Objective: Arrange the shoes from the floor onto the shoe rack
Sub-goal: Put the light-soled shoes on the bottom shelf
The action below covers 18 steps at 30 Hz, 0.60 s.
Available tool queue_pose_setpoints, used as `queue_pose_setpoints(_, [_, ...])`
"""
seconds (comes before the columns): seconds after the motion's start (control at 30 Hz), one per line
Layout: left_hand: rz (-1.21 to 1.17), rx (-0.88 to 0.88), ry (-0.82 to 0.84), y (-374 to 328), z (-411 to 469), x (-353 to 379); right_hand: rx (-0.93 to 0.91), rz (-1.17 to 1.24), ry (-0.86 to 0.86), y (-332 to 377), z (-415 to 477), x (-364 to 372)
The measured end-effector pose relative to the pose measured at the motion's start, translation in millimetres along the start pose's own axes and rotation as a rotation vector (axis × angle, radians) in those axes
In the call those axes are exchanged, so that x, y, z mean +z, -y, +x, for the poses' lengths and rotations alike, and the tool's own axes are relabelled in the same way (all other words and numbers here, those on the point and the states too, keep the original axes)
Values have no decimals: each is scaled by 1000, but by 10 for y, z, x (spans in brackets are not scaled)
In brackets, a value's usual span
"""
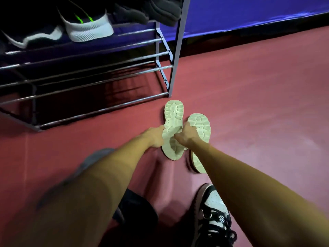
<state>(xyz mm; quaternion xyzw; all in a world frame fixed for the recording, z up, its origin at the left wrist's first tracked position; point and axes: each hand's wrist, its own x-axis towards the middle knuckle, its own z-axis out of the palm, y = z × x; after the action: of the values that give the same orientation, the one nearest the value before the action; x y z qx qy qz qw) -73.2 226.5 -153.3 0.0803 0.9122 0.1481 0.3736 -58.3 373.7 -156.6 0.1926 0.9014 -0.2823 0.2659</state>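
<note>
Two shoes with pale lugged soles are turned sole-up over the red floor, just in front of the rack's right foot. My left hand (156, 137) grips the left shoe (173, 116) at its middle. My right hand (187, 134) grips the right shoe (200, 127) at its inner edge. The uppers of both shoes are hidden beneath the soles. The metal shoe rack (99, 75) stands at the upper left, its lower bars bare. On its upper shelf sit a black shoe with white sole and green stripes (89, 27) and dark shoes (160, 9).
A black-and-white sneaker (213, 211) lies on the floor at the bottom right, under my right forearm. A dark shoe (137, 207) lies at the bottom centre. A blue wall panel (249, 13) with a black base runs along the back right. Red floor (258, 104) spreads right.
</note>
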Motion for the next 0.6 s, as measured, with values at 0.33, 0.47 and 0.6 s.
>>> queue_pose_setpoints(0.33, [-237,-40,-98,-43,81,55,17,22,43,-44,99,-6])
queue_pose_setpoints(0.47, [-246,3,-217,132,-111,-99,-3,162,56,60,-24,-133])
queue_pose_setpoints(0.6, [-202,107,-323,254,-443,-345,-51,303,-29,344,-248,-331])
